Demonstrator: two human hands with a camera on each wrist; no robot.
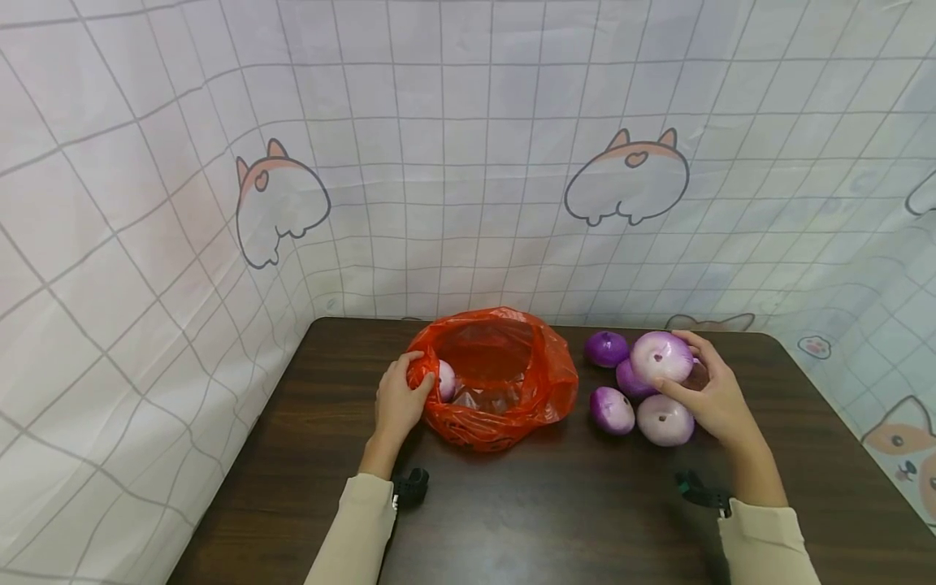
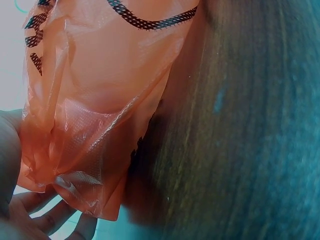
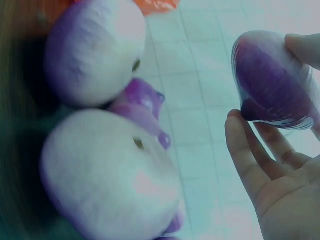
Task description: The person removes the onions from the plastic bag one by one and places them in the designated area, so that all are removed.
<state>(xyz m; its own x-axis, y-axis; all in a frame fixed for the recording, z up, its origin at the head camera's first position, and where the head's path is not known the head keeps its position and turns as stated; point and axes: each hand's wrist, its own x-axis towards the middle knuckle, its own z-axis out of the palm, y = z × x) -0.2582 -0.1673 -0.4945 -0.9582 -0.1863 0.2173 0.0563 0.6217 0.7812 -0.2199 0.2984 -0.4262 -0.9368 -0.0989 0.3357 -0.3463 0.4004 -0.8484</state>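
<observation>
A red plastic bag [image 1: 483, 431] sits on the table with its mouth open upward. My left hand [image 1: 400, 398] pinches the left side of its rim, the plastic bunched between thumb and fingers. Just inside, a purple-and-white onion [image 1: 446, 380] shows beside that hand. To the right of the bag, my right hand [image 1: 712, 394] holds another onion [image 1: 661, 357] between thumb and fingers. In the right wrist view this held onion [image 3: 272, 80] is raised apart from the others. Beneath and around it lie a white onion [image 1: 665, 420], a purple-and-white one [image 1: 613, 410] and purple ones [image 1: 607, 348].
The dark wooden table [image 1: 556, 512] ends at the back against a white checked cloth [image 1: 483, 179] with cartoon dogs. More cloth hangs along the left and right sides. Black bands [image 1: 411, 487] are worn at both wrists.
</observation>
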